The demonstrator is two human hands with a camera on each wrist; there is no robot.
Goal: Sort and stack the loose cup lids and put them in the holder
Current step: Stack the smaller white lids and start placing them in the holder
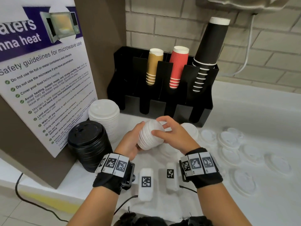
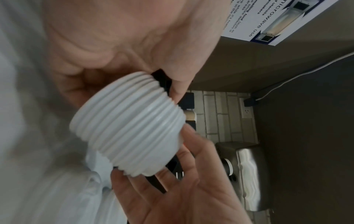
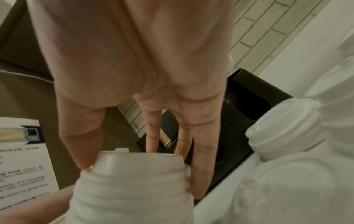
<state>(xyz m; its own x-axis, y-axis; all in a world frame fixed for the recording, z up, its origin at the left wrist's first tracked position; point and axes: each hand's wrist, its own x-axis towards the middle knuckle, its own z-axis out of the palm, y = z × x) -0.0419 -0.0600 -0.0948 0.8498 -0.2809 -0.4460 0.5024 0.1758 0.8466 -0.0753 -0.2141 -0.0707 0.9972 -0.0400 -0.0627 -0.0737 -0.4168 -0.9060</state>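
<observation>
Both hands hold one stack of white lids (image 1: 150, 136) tilted above the counter (image 1: 244, 209): left hand (image 1: 130, 144) cupped round its base, right hand (image 1: 169, 131) fingers curled over its top. Black holder (image 1: 162, 101) at 12 o'clock, front slots open. Loose lids (image 1: 228, 141) at 3 o'clock; white (image 1: 104, 116) and black (image 1: 88, 144) lid stacks at 9 o'clock

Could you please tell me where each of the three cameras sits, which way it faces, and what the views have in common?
Head: worn on the head, looking forward and down at the counter and the black holder; shows both forearms, the left hand and the right hand.
Left wrist: looks along the left palm at the white lid stack; the right hand reaches in from below.
Right wrist: looks along the right hand's fingers down onto the stack's top, the holder behind.
Shared: all three show the white lid stack held between both hands.
</observation>
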